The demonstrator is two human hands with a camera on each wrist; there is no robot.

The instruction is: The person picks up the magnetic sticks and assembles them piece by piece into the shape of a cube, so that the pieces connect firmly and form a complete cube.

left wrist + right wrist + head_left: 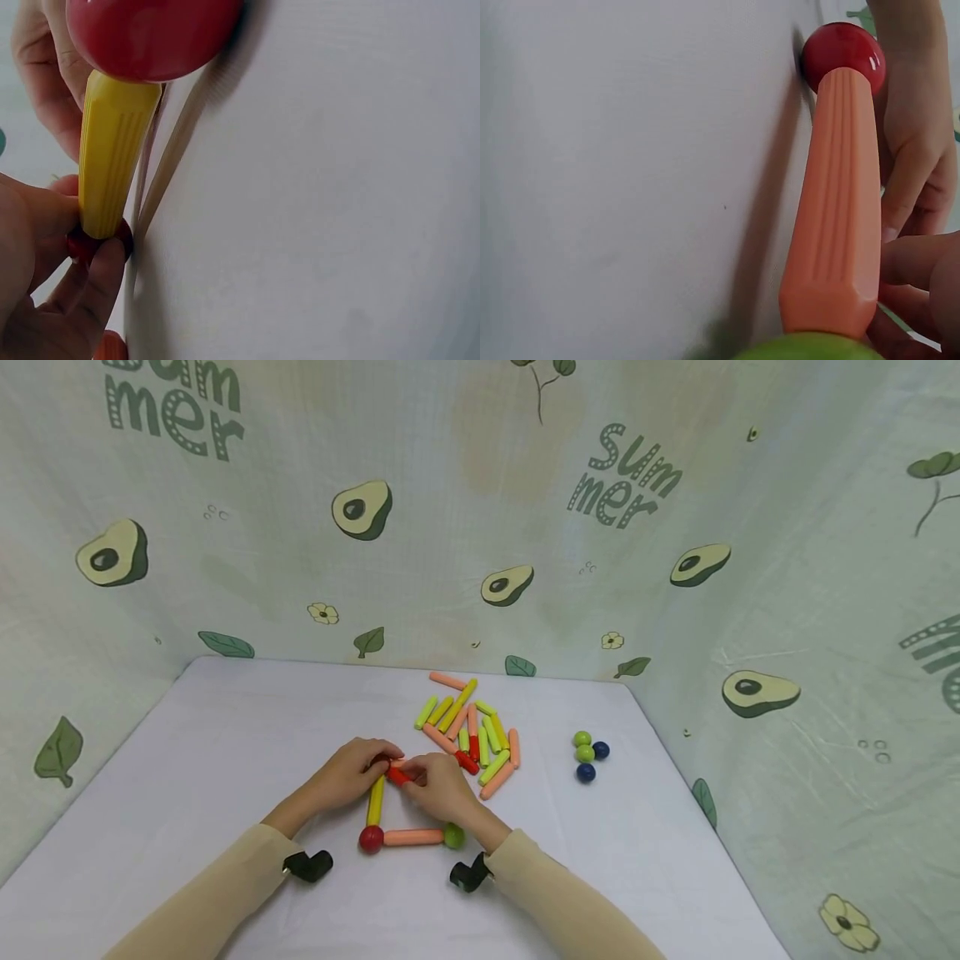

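A yellow stick (376,802) joins a red ball (371,839) at its near end. From that ball an orange stick (414,837) runs right to a green ball (453,836). My left hand (347,774) pinches a second red ball (81,246) at the yellow stick's far end; fingers partly cover it. Close beside it, my right hand (441,785) pinches a short red stick (398,776) angled toward that ball. Whether stick and ball touch is hidden by the fingers. In the right wrist view, the orange stick stands in front of both hands.
Beyond the right hand lies a loose pile of yellow, light green, orange and red sticks (483,745). Green balls (584,753) and dark blue balls (586,772) sit farther right on the white table (225,735). A printed cloth (427,527) hangs behind the table.
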